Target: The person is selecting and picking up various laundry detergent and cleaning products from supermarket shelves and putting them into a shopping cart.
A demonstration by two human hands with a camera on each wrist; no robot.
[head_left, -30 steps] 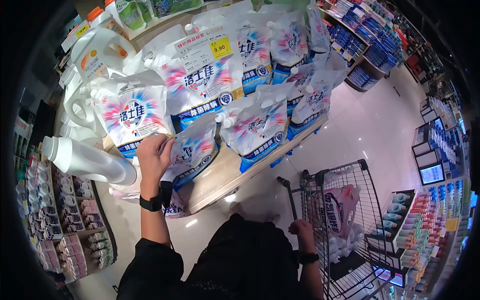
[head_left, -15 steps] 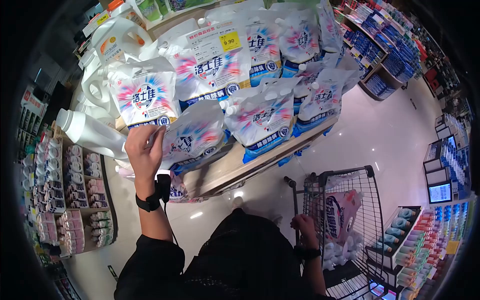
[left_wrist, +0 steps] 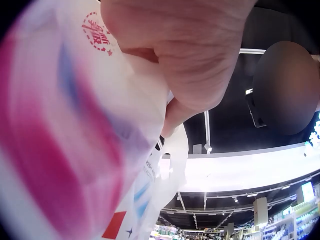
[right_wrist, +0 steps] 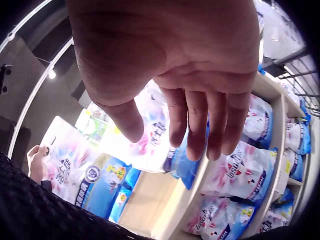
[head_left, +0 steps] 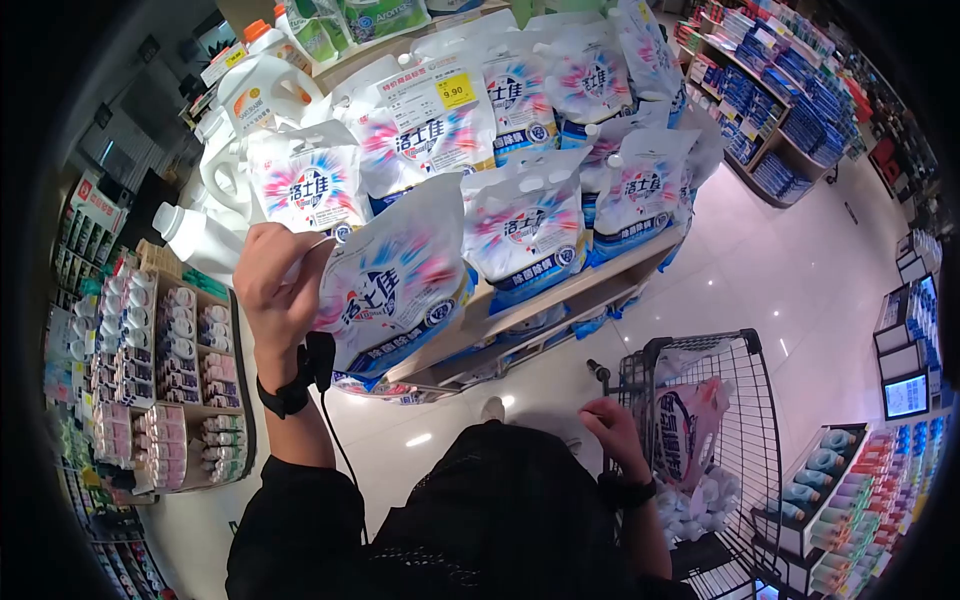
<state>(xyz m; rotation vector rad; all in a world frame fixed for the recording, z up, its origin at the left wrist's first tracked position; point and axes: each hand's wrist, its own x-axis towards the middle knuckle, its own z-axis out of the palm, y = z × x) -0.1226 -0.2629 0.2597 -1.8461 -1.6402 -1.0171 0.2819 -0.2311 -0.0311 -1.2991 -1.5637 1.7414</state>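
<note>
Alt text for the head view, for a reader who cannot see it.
A person's left hand grips a white, pink and blue detergent pouch above a wooden display shelf stacked with similar pouches. The right hand hovers, fingers relaxed, beside a wire shopping cart.

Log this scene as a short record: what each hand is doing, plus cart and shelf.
left hand: grips a pouch, held up in front of the shelf
right hand: open, holds nothing, by the cart
cart: wire, pink bag inside
shelf: stacked pouches, price tag reading 9.90
bottles: white, left of the pouches
</note>
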